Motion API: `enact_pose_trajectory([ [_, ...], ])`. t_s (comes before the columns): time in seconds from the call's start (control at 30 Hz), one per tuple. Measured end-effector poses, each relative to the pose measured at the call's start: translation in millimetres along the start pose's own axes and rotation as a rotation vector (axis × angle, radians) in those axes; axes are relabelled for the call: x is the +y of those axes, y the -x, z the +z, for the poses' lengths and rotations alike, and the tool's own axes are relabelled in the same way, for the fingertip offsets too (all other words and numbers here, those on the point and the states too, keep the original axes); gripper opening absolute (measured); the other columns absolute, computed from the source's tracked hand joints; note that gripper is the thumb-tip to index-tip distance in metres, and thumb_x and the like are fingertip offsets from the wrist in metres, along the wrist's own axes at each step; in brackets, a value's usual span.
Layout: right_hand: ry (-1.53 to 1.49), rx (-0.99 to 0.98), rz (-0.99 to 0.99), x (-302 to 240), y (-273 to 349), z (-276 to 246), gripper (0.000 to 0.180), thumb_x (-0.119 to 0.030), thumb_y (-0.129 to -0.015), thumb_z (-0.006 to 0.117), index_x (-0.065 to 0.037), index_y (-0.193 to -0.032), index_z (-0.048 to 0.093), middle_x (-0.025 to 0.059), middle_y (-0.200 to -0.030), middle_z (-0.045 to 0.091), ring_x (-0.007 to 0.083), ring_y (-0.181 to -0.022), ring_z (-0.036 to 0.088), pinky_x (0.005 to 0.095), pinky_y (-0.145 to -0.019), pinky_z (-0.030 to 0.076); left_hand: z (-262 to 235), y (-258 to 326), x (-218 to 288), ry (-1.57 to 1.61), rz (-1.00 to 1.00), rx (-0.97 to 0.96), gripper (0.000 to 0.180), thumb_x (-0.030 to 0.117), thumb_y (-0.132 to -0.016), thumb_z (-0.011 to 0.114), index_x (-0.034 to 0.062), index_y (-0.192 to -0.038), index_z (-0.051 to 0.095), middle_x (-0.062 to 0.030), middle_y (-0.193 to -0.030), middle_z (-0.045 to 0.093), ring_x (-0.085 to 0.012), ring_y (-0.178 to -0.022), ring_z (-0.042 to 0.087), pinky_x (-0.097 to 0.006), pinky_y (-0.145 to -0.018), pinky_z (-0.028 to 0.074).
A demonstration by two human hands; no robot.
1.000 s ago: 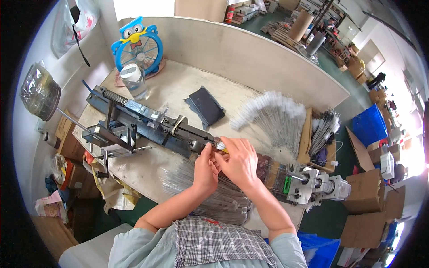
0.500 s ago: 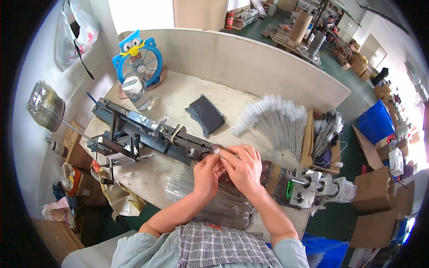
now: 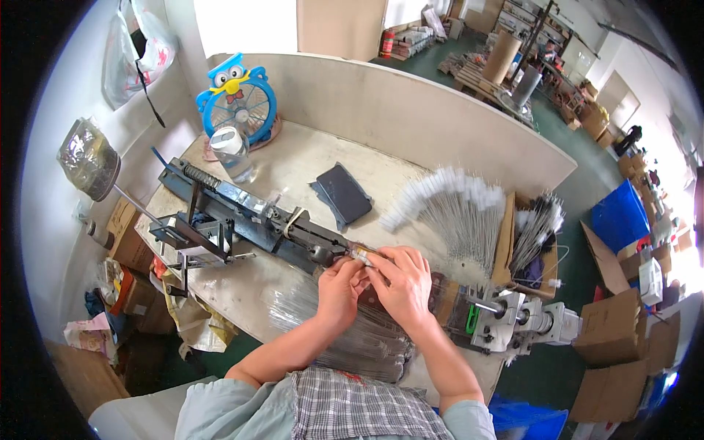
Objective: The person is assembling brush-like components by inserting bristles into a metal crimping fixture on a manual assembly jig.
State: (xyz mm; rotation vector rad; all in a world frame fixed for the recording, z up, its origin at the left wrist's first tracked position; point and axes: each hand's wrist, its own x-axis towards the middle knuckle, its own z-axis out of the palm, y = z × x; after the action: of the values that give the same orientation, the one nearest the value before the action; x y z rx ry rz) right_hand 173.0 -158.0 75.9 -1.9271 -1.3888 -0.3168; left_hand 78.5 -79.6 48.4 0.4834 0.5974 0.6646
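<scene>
Both hands meet at the middle of the bench point(image 3: 308, 169), fingertips pressed together over a small pale piece point(image 3: 361, 254) that sits at the near end of a long dark metal machine point(image 3: 249, 216). The left hand point(image 3: 339, 290) is curled, its thumb and forefinger pinching the piece from the near side. The right hand point(image 3: 403, 282) is also curled and closes on the same piece from the other side, its knuckles covering most of it, so the piece's shape cannot be told.

Under the wrists lies a clear plastic bag point(image 3: 345, 334) packed with thin wires, flat on the bench edge. Beyond the right hand a fan of wire brushes with white tips point(image 3: 451, 202) spreads across the bench. Just right of that fan stands an open cardboard box point(image 3: 506, 235) holding more brushes, some white-tipped and some dark point(image 3: 539, 224). Beyond the left hand a dark flat pouch point(image 3: 343, 192) lies on the bench top. Farther left, a clear plastic bottle point(image 3: 233, 152) stands in front of a blue owl-shaped fan point(image 3: 238, 99). Right of the right forearm sits a grey motor unit point(image 3: 513, 323).
</scene>
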Motion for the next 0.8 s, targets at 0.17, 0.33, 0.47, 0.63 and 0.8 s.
enact_pose_trajectory([
  [0.17, -0.008, -0.014, -0.026, 4.5, -1.6, 3.9, 0.027, -0.015, -0.069, 0.071, -0.014, -0.097, 0.067, 0.0006, -0.098, 0.061, 0.022, -0.097, 0.055, 0.0368, -0.079, 0.042, -4.8, -1.7, -3.1, 0.066, -0.028, -0.001, 0.009, 0.012, -0.088, 0.054, 0.0048, -0.093, 0.057, -0.0048, -0.09, 0.062, -0.014, -0.085, 0.061, -0.029, -0.076, 0.048],
  [0.33, -0.011, 0.034, 0.067, -12.0, -7.7, 9.1, 0.029, -0.014, -0.068, 0.072, -0.009, -0.096, 0.067, 0.0026, -0.096, 0.063, 0.0227, -0.094, 0.057, 0.0351, -0.079, 0.042, -9.5, -4.4, -2.2, 0.084, -0.041, -0.022, 0.012, 0.013, -0.088, 0.054, 0.0044, -0.096, 0.058, -0.0051, -0.094, 0.063, -0.0139, -0.084, 0.061, -0.029, -0.077, 0.047],
  [0.47, 0.068, 0.072, 0.069, -7.8, -3.6, 12.5, 0.031, -0.015, -0.067, 0.074, -0.011, -0.097, 0.066, -0.0002, -0.096, 0.063, 0.0203, -0.091, 0.057, 0.0339, -0.078, 0.041, -5.3, -2.2, -2.5, 0.033, -0.009, -0.011, 0.008, 0.013, -0.088, 0.054, 0.005, -0.09, 0.057, -0.0042, -0.088, 0.062, -0.0146, -0.082, 0.061, -0.03, -0.076, 0.048],
  [0.63, 0.076, 0.088, 0.028, -7.4, -0.1, 1.4, 0.026, -0.017, -0.069, 0.073, -0.013, -0.094, 0.067, -0.0011, -0.092, 0.062, 0.019, -0.088, 0.057, 0.0337, -0.076, 0.041, 0.0, 1.2, -0.2, 0.004, 0.007, -0.002, 0.006, 0.012, -0.088, 0.055, 0.0059, -0.086, 0.056, -0.0024, -0.084, 0.061, -0.0143, -0.08, 0.062, -0.031, -0.076, 0.05],
  [0.8, 0.103, 0.08, 0.002, 0.1, 4.0, 0.8, 0.022, -0.019, -0.071, 0.072, -0.015, -0.093, 0.068, -0.0015, -0.091, 0.062, 0.019, -0.087, 0.057, 0.0343, -0.076, 0.04, -0.7, -0.2, 0.9, -0.029, 0.005, -0.011, 0.01, 0.01, -0.089, 0.054, 0.0038, -0.096, 0.058, -0.0049, -0.095, 0.063, -0.0139, -0.085, 0.062, -0.029, -0.078, 0.049],
])
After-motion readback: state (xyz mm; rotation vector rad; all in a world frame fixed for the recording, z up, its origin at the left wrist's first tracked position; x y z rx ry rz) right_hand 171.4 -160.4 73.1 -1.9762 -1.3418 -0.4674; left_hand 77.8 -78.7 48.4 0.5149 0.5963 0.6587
